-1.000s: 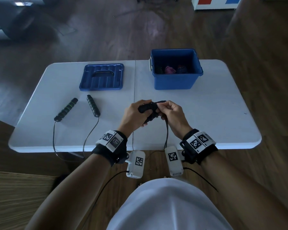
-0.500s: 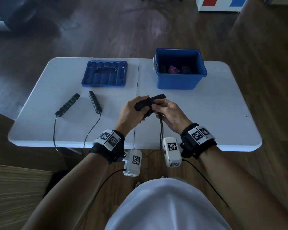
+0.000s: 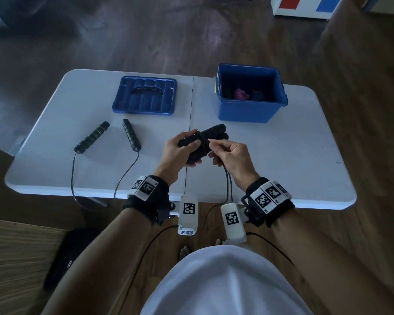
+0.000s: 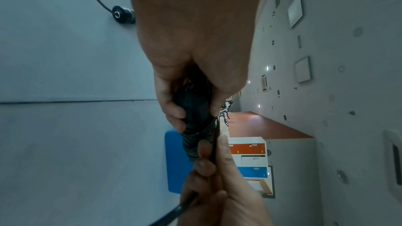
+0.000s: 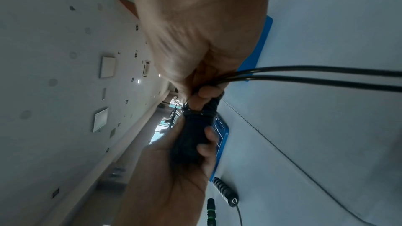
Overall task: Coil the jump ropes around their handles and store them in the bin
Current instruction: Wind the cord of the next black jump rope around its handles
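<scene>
My left hand (image 3: 184, 148) grips a pair of black jump rope handles (image 3: 215, 130) held together above the middle of the white table (image 3: 293, 155). My right hand (image 3: 228, 153) pinches the doubled black rope (image 3: 229, 185) right against the handles, where a turn of it crosses them. The rest of the rope hangs over the table's front edge. The wrist views show the handles (image 4: 193, 109) in my left fingers and two rope strands (image 5: 315, 76) leaving my right hand. A second jump rope lies at the left: a green-striped handle (image 3: 92, 137) and a black handle (image 3: 131, 138).
An open blue bin (image 3: 250, 110) stands at the back right with pink and dark items inside. Its blue lid (image 3: 145, 95) lies flat at the back centre-left. The second rope's cord droops over the front edge. A white cabinet with red and blue panels (image 3: 305, 5) stands beyond.
My hands have lifted the handles slightly and my right hand has brought the rope over them, then drawn back toward me. The second rope has not moved.
</scene>
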